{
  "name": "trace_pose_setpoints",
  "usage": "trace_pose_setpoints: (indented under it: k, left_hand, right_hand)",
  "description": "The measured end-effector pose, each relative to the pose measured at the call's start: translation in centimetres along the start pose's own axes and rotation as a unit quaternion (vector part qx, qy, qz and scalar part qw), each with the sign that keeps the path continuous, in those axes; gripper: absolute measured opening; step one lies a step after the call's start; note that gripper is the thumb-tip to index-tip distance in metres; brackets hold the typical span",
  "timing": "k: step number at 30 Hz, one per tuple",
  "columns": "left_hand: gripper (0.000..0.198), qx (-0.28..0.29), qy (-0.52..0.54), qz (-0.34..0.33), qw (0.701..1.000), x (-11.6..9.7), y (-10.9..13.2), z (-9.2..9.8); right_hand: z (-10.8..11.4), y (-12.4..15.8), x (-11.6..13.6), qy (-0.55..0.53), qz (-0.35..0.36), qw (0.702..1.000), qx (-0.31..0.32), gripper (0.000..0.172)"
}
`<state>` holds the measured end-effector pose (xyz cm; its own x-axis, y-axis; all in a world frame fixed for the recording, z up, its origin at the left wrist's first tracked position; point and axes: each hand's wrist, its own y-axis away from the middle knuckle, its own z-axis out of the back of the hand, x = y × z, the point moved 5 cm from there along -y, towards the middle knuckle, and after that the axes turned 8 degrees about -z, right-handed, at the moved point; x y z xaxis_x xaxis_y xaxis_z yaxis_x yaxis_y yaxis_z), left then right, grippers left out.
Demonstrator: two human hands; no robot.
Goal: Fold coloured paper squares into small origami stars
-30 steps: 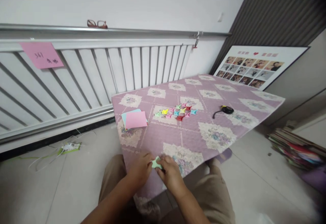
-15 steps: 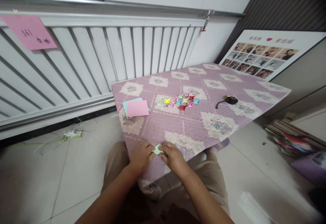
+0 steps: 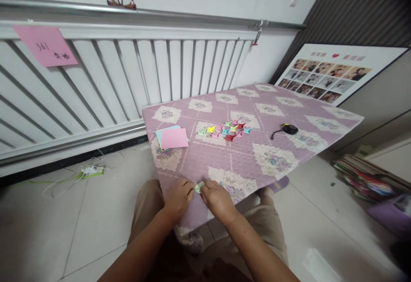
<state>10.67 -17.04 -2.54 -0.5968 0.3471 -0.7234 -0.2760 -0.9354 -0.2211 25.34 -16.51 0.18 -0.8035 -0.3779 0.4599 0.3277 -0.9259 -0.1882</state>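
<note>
A small piece of light green folded paper [image 3: 199,186] lies at the near edge of the table covered in a purple patterned cloth [image 3: 257,170]. My left hand [image 3: 178,198] pinches its left side and my right hand [image 3: 218,199] pinches its right side, fingers closed on it. Further up the cloth sits a cluster of several small folded paper shapes [image 3: 226,130] in yellow, pink, red, green and blue. A stack of square coloured sheets [image 3: 172,138], pink on top, lies to their left.
A black tape-like object with a cord [image 3: 287,129] rests on the right of the cloth. A white radiator [image 3: 128,76] with a pink note [image 3: 45,46] stands behind; glasses [image 3: 121,1] lie on its rail. A photo board [image 3: 327,74] leans right; books [image 3: 362,179] lie on the floor.
My hands have drawn closer together on the green paper, which now shows less between the fingers. The camera view shifted slightly.
</note>
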Motion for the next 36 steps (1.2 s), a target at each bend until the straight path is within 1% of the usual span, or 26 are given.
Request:
trace_pose_setpoints:
  k: [3, 5, 7, 9, 12, 14, 17, 19, 21, 24, 26, 28, 30, 31, 33, 36]
  left_hand:
    - [0.029, -0.054, 0.053, 0.04, 0.996, 0.3, 0.2, 0.2]
    - [0.032, -0.079, 0.091, 0.068, 0.99, 0.3, 0.3, 0.0]
    - [0.034, -0.093, 0.123, 0.084, 0.985, -0.3, 0.3, -0.2]
    - [0.037, -0.094, 0.179, 0.078, 0.976, -1.5, 0.2, -0.4]
    - [0.034, -0.073, 0.311, 0.058, 0.946, -3.5, -0.2, -0.6]
    - [0.027, -0.061, 0.385, 0.082, 0.917, -4.2, -0.3, -0.8]
    - [0.023, -0.055, 0.441, 0.124, 0.887, -4.7, -0.3, -1.2]
    - [0.022, -0.051, 0.452, 0.125, 0.882, -5.0, -0.3, -1.3]
    - [0.022, -0.048, 0.465, 0.13, 0.874, -5.4, -0.2, -1.3]
    - [0.026, -0.045, 0.491, 0.142, 0.858, -6.4, -0.1, -1.0]
    - [0.031, -0.039, 0.528, 0.157, 0.834, -7.1, 0.1, -0.8]
    - [0.035, -0.027, 0.574, 0.177, 0.799, -7.8, 0.4, -0.6]
    - [0.037, -0.012, 0.61, 0.192, 0.769, -8.4, 0.7, -0.5]
    - [0.037, -0.005, 0.62, 0.193, 0.761, -8.6, 0.8, -0.4]
    - [0.036, 0.008, 0.637, 0.19, 0.747, -8.9, 1.0, -0.3]
    - [0.034, 0.023, 0.656, 0.183, 0.732, -9.2, 1.1, -0.1]
  right_hand:
    - [1.1, -0.2, 0.0, -0.041, -0.027, 0.998, -0.028, 0.016]
    - [1.9, -0.1, 0.0, -0.084, -0.051, 0.994, -0.049, 0.02]
    - [2.6, 0.1, 0.2, -0.138, -0.079, 0.985, -0.067, 0.022]
    - [3.1, 0.5, 0.3, -0.197, -0.11, 0.971, -0.076, 0.023]
    - [3.5, 1.3, 0.4, -0.289, -0.164, 0.94, -0.076, 0.027]
    - [3.5, 2.0, 0.2, -0.348, -0.201, 0.913, -0.071, 0.031]
    - [3.3, 2.8, -0.1, -0.423, -0.244, 0.871, -0.059, 0.035]
    - [3.2, 3.2, -0.2, -0.464, -0.264, 0.844, -0.05, 0.038]
    - [3.2, 3.6, -0.1, -0.497, -0.275, 0.822, -0.035, 0.04]
    - [3.7, 4.0, 0.4, -0.536, -0.276, 0.798, -0.002, 0.04]
    - [4.4, 4.1, 0.9, -0.565, -0.272, 0.778, 0.018, 0.037]
    - [5.2, 4.3, 1.4, -0.587, -0.263, 0.765, 0.029, 0.033]
    - [6.2, 4.3, 1.8, -0.593, -0.246, 0.767, 0.022, 0.03]
    - [6.7, 4.4, 1.9, -0.588, -0.238, 0.773, 0.016, 0.03]
    - [7.4, 4.5, 2.0, -0.567, -0.227, 0.792, 0.008, 0.028]
    - [7.8, 4.7, 2.2, -0.525, -0.212, 0.824, 0.014, 0.023]
